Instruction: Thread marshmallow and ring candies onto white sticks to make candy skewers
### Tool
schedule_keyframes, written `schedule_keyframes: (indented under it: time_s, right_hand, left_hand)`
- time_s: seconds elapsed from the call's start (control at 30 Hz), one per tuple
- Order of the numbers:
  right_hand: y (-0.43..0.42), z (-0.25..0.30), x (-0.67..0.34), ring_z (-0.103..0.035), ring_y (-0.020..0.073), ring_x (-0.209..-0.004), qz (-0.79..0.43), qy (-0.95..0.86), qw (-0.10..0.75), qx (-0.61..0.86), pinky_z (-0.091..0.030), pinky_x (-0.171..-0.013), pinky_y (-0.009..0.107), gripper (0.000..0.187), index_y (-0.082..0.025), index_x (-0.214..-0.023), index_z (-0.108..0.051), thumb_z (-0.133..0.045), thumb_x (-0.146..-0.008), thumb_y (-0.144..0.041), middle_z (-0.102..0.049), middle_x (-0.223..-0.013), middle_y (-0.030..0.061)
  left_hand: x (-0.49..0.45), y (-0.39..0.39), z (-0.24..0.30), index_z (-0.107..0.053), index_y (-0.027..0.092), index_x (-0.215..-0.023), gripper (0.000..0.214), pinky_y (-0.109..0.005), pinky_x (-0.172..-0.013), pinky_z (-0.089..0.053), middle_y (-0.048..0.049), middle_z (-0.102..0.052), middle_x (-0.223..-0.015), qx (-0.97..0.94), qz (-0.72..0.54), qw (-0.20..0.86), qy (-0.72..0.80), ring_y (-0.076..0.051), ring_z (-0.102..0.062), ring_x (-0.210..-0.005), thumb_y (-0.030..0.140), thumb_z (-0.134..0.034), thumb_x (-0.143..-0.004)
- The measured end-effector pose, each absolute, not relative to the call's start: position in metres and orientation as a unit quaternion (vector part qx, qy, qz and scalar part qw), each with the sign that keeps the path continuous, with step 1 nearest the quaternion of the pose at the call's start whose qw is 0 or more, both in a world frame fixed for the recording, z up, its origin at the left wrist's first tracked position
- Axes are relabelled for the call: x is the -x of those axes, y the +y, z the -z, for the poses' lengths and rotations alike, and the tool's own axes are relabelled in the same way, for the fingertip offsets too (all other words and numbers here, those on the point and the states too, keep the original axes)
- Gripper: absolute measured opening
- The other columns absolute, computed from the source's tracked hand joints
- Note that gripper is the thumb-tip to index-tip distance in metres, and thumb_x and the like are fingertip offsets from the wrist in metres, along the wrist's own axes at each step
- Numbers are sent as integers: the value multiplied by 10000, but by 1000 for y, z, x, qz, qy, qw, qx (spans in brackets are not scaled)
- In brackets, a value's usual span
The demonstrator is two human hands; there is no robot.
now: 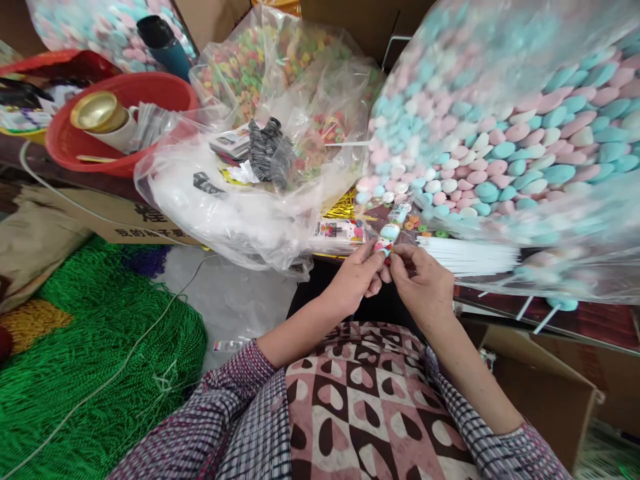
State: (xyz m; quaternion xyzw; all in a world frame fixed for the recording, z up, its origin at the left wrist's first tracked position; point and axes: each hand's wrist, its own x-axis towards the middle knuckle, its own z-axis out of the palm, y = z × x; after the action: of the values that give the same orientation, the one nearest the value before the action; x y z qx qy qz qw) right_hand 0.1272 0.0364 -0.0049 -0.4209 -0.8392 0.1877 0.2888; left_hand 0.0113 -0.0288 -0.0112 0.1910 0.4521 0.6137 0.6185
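Observation:
Between both hands, at the table's front edge, is a slim clear packet (390,231) with pale blue and white pieces inside and colourful print at its lower end. My left hand (356,275) pinches that lower end from the left. My right hand (423,280) closes its thumb and fingers on the same end from the right. Whether the right fingers grip a tie or just the wrapper is too small to tell. Just beyond lie a few orange and green rings (413,222). White sticks (470,257) lie right of the right hand.
A large clear bag of pink, blue and white sweets (500,153) fills the right. Behind stands a bag of coloured rings (245,73). At left are a red basin (175,100) with cups and a dark bottle (163,43). Green cords (110,333) are heaped below.

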Motion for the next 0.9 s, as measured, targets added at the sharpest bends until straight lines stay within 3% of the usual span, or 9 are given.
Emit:
schedule_keyframes:
  time_s: [0.27, 0.63, 0.77, 0.9]
  right_hand:
    - [38, 1, -124, -640, 187, -619, -170, -845, 281, 421, -467, -628, 300, 179, -204, -825, -687, -521, -831, -269, -722, -739, 46]
    - [27, 4, -125, -619, 179, -576, -69, -875, 304, 370, -430, -556, 282, 110, -231, -715, -596, -516, -774, -184, -664, -632, 17]
    - [27, -2, -128, -611, 171, -539, -149, -847, 312, 403, -449, -561, 284, 77, -232, -715, -578, -529, -768, -208, -647, -595, -2]
    - [30, -2, -133, -583, 154, -482, -295, -777, 302, 467, -463, -549, 282, 67, -223, -781, -570, -543, -811, -277, -620, -555, -36]
  left_hand:
    - [-15, -29, 6, -478, 162, -1319, 498, -154, -335, -210, 82, -532, -564, -183, -601, 597, 499, -42, -395, -348, 379, -573, -881]
    - [-18, -26, 6, -555, 160, -1261, 428, -161, -348, -229, 107, -438, -489, -158, -625, 536, 545, -40, -334, -341, 298, -601, -858]
    - [-20, -21, 8, -570, 187, -1192, 359, -175, -352, -251, 97, -463, -513, -217, -599, 548, 542, -48, -362, -335, 396, -555, -900]
    - [-22, -21, 7, -545, 184, -923, 199, -172, -392, -286, 82, -486, -551, -226, -606, 592, 481, -44, -420, -385, 381, -536, -895]
